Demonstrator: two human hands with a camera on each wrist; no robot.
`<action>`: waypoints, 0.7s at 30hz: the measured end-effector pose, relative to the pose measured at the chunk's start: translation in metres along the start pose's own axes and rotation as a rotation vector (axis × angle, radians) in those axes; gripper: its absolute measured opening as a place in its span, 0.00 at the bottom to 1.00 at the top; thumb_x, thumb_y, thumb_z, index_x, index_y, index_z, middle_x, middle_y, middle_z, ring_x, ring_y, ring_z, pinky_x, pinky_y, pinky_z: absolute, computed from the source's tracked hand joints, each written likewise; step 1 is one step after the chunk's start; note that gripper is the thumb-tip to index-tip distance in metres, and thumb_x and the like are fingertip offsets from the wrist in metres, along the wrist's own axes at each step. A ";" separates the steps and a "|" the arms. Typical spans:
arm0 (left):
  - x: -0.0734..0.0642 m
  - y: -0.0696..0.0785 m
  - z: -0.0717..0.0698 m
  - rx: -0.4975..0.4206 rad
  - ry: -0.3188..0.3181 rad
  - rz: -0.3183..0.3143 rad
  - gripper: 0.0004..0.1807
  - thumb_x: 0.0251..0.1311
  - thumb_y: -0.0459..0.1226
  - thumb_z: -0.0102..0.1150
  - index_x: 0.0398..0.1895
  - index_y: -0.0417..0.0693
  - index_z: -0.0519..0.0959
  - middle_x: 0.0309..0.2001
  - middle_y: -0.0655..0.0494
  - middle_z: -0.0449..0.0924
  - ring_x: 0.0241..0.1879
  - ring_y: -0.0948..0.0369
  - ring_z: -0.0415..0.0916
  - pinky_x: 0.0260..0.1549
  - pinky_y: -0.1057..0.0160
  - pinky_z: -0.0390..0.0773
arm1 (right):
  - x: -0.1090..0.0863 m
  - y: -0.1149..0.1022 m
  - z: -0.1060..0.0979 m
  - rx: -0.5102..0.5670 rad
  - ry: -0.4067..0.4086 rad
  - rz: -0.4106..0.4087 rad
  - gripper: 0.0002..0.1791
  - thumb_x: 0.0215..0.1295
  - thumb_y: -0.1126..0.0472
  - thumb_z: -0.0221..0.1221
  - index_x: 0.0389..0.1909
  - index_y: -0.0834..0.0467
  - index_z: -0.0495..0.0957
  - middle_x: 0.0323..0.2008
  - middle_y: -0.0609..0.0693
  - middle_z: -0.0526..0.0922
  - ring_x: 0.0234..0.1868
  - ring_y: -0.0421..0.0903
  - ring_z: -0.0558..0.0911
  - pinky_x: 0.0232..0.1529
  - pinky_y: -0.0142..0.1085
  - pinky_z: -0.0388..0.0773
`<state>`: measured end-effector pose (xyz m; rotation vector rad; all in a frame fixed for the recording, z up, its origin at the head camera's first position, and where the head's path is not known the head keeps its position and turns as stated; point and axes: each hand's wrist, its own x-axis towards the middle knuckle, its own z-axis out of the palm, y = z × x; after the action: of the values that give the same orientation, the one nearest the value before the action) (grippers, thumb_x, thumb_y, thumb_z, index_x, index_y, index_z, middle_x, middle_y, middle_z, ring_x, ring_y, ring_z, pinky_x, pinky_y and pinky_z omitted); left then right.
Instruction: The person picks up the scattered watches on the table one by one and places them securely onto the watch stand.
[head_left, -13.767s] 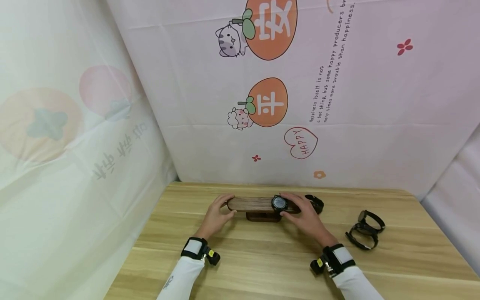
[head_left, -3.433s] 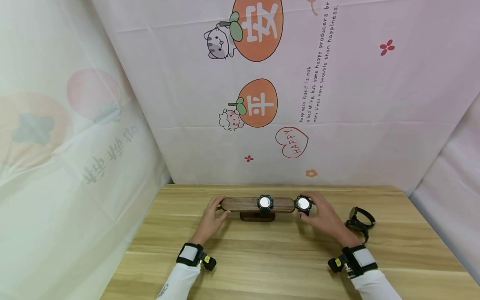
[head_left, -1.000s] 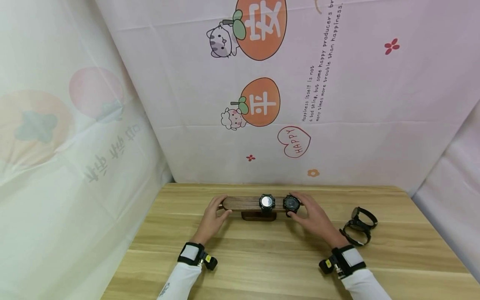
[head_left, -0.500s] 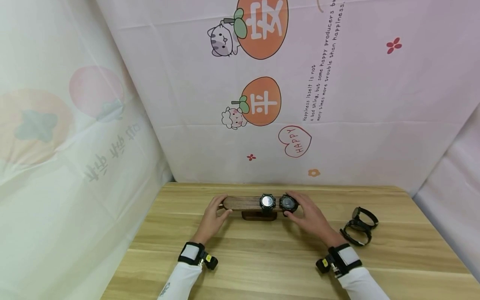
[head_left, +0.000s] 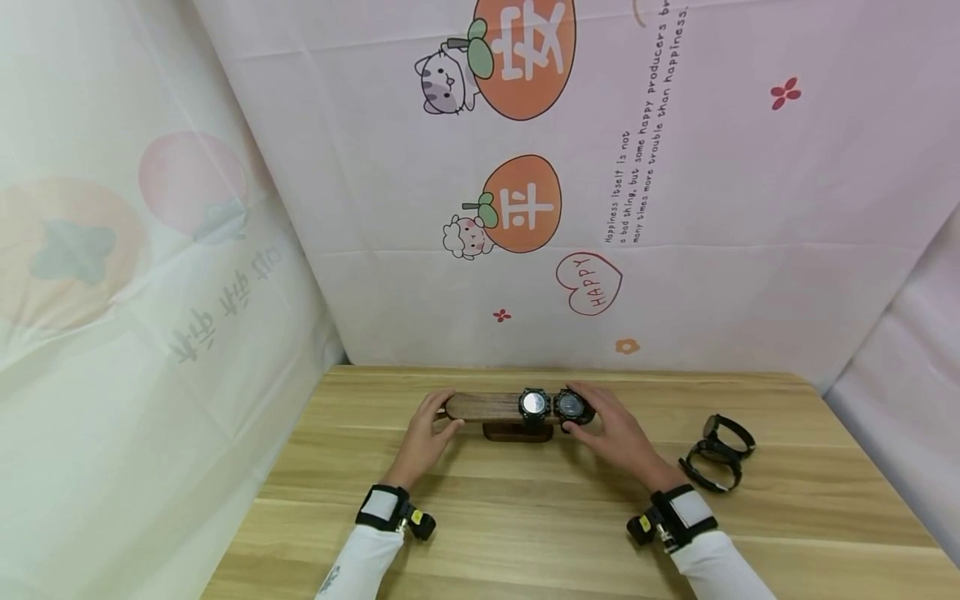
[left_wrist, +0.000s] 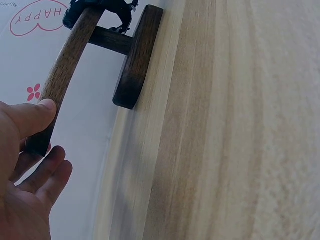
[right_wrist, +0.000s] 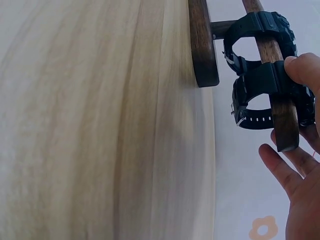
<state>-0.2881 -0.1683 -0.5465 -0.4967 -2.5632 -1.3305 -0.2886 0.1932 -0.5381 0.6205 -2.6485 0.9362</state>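
Observation:
A dark wooden watch stand [head_left: 483, 407] stands near the table's back edge, its bar raised over a small base [head_left: 517, 432]. One black digital watch [head_left: 534, 403] is strapped round the bar right of its middle. A second black watch [head_left: 570, 405] loops round the bar just to the right. My right hand [head_left: 621, 435] grips this second watch, the thumb on its near side; in the right wrist view its buckled strap [right_wrist: 257, 122] hangs below the bar. My left hand [head_left: 422, 442] holds the bar's left end, with the thumb [left_wrist: 37, 117] pressed against the wood.
Two more dark watches, an upper one [head_left: 738, 433] and a lower one [head_left: 712, 477], lie against each other on the wooden table [head_left: 510, 533] at the right. A white printed cloth [head_left: 420, 325] hangs behind the table, and another cloth covers the left side.
The second watch, at the bar's right end 3.4 seconds ago, has slid left along it with my right hand, up close to the first watch. My left hand has stayed at the left end.

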 end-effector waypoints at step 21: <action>0.001 0.000 -0.001 -0.005 -0.003 0.003 0.33 0.73 0.36 0.66 0.78 0.44 0.68 0.75 0.42 0.70 0.71 0.45 0.73 0.68 0.45 0.79 | 0.002 -0.004 0.001 -0.016 0.000 0.008 0.41 0.71 0.45 0.70 0.81 0.48 0.66 0.74 0.57 0.75 0.74 0.60 0.73 0.70 0.66 0.75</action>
<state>-0.2890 -0.1685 -0.5459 -0.5037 -2.5613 -1.3363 -0.2884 0.1894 -0.5357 0.6069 -2.6579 0.9164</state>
